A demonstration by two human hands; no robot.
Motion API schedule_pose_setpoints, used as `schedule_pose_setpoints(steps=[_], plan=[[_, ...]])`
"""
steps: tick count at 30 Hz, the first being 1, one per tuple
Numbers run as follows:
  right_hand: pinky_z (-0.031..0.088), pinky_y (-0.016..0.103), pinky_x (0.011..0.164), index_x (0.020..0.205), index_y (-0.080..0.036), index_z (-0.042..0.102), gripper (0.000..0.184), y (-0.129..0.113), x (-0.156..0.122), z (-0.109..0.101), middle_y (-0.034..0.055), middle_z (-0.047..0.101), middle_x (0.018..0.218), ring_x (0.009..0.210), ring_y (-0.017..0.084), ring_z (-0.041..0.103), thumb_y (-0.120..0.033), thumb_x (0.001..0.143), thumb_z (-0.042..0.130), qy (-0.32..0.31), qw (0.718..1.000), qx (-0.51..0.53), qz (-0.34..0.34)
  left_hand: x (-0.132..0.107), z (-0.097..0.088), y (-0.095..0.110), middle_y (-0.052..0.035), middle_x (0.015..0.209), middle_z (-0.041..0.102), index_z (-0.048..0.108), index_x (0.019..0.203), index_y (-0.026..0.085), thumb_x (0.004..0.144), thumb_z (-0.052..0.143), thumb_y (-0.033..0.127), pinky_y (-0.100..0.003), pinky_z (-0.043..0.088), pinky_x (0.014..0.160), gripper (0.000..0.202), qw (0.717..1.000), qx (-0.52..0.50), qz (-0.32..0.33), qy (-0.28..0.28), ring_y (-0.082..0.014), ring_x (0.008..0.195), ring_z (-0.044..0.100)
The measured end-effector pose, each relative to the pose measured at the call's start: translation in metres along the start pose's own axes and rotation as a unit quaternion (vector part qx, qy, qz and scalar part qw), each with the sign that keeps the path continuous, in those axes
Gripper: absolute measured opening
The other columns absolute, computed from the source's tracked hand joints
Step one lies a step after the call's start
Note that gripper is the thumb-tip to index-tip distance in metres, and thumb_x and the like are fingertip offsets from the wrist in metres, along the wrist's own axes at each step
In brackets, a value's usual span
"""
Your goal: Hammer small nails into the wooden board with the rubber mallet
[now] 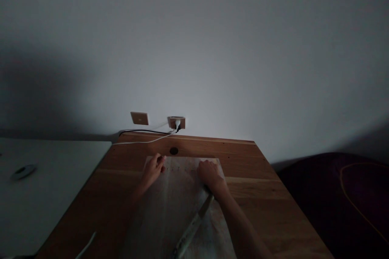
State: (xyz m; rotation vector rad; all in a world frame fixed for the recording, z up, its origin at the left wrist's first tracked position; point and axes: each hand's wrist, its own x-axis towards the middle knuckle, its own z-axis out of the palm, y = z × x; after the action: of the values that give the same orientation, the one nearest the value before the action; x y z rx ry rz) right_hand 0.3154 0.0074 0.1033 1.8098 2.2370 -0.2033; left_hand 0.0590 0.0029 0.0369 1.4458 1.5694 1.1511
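Note:
A pale board (176,202) lies on the wooden table, with a row of small dark marks or nails near its far edge. At its far left corner is my left hand (154,167), fingers curled together in a pinch; what they hold, if anything, is too small to make out. My right hand (209,173) is closed in a fist at the far right corner, its fingertips hidden. A long-handled tool (194,224) slants across the board, its dark far end beside my right wrist. Whether that hand touches the tool I cannot tell.
Behind the wooden table (258,194) a plug with white and black cables sits in a wall socket (178,123), next to another wall plate (139,118). A white surface (45,186) adjoins on the left. A dark purple rounded item (337,202) stands at the right.

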Motion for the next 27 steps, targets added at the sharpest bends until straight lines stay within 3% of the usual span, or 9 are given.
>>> schedule_pose_setpoints(steps=[5, 8, 13, 16, 20, 24, 27], plan=[[0.061, 0.045, 0.093, 0.121, -0.015, 0.069, 0.029, 0.002, -0.005, -0.001, 0.0093, 0.071, 0.122, 0.107, 0.024, 0.071, -0.037, 0.102, 0.069, -0.005, 1.000, -0.010, -0.005, 0.007, -0.013, 0.003, 0.0043, 0.060, 0.060, 0.051, 0.080, 0.025, 0.084, 0.058, 0.070, -0.024, 0.043, 0.050, 0.046, 0.996, 0.015, 0.043, -0.079, -0.0166, 0.053, 0.062], [0.060, 0.045, 0.093, 0.122, -0.015, 0.069, 0.029, 0.002, -0.006, -0.001, 0.0092, 0.071, 0.122, 0.108, 0.024, 0.071, -0.036, 0.102, 0.069, -0.001, 1.000, -0.009, -0.006, 0.010, -0.019, 0.006, 0.0036, 0.059, 0.061, 0.052, 0.077, 0.024, 0.085, 0.060, 0.068, -0.025, 0.046, 0.054, 0.046, 0.993, 0.027, 0.060, -0.099, -0.0168, 0.053, 0.063], [0.059, 0.046, 0.095, 0.120, -0.015, 0.069, 0.028, -0.001, -0.006, 0.000, 0.0088, 0.072, 0.121, 0.107, 0.024, 0.071, -0.037, 0.102, 0.068, 0.017, 1.000, 0.013, 0.004, 0.009, -0.019, 0.008, 0.0039, 0.056, 0.060, 0.051, 0.076, 0.025, 0.083, 0.060, 0.070, -0.026, 0.045, 0.050, 0.047, 0.996, 0.008, 0.051, -0.071, -0.0175, 0.048, 0.062], [0.057, 0.044, 0.095, 0.116, -0.011, 0.072, 0.020, -0.002, -0.008, -0.001, 0.0145, 0.076, 0.114, 0.108, 0.026, 0.073, -0.022, 0.105, 0.060, 0.036, 0.999, 0.041, 0.009, 0.008, -0.015, 0.010, 0.0046, 0.056, 0.058, 0.049, 0.074, 0.025, 0.084, 0.060, 0.068, -0.026, 0.045, 0.049, 0.046, 0.998, 0.003, 0.042, -0.052, -0.0166, 0.047, 0.061], [0.053, 0.039, 0.092, 0.111, -0.009, 0.075, 0.026, -0.001, -0.012, -0.004, 0.0242, 0.076, 0.111, 0.111, 0.032, 0.074, -0.006, 0.098, 0.053, 0.068, 0.992, 0.103, 0.017, 0.005, -0.010, 0.010, 0.0043, 0.061, 0.056, 0.049, 0.071, 0.024, 0.081, 0.060, 0.068, -0.025, 0.046, 0.047, 0.047, 0.999, -0.009, 0.032, -0.013, -0.0156, 0.048, 0.062], [0.050, 0.036, 0.089, 0.099, -0.013, 0.074, 0.020, 0.008, -0.011, -0.009, 0.0208, 0.078, 0.104, 0.106, 0.031, 0.074, -0.008, 0.091, 0.057, 0.100, 0.972, 0.213, 0.012, 0.003, -0.005, 0.005, 0.0040, 0.063, 0.056, 0.051, 0.070, 0.023, 0.078, 0.064, 0.071, -0.023, 0.046, 0.046, 0.051, 0.999, -0.032, 0.019, 0.020, -0.0140, 0.048, 0.061], [0.051, 0.030, 0.081, 0.087, -0.018, 0.068, 0.011, 0.018, -0.010, -0.013, 0.0111, 0.077, 0.089, 0.090, 0.024, 0.074, -0.019, 0.092, 0.059, 0.108, 0.935, 0.337, -0.017, 0.003, -0.003, 0.001, 0.0039, 0.061, 0.056, 0.050, 0.068, 0.022, 0.073, 0.068, 0.075, -0.023, 0.047, 0.047, 0.056, 0.997, -0.066, 0.000, 0.042, -0.0135, 0.050, 0.059]])
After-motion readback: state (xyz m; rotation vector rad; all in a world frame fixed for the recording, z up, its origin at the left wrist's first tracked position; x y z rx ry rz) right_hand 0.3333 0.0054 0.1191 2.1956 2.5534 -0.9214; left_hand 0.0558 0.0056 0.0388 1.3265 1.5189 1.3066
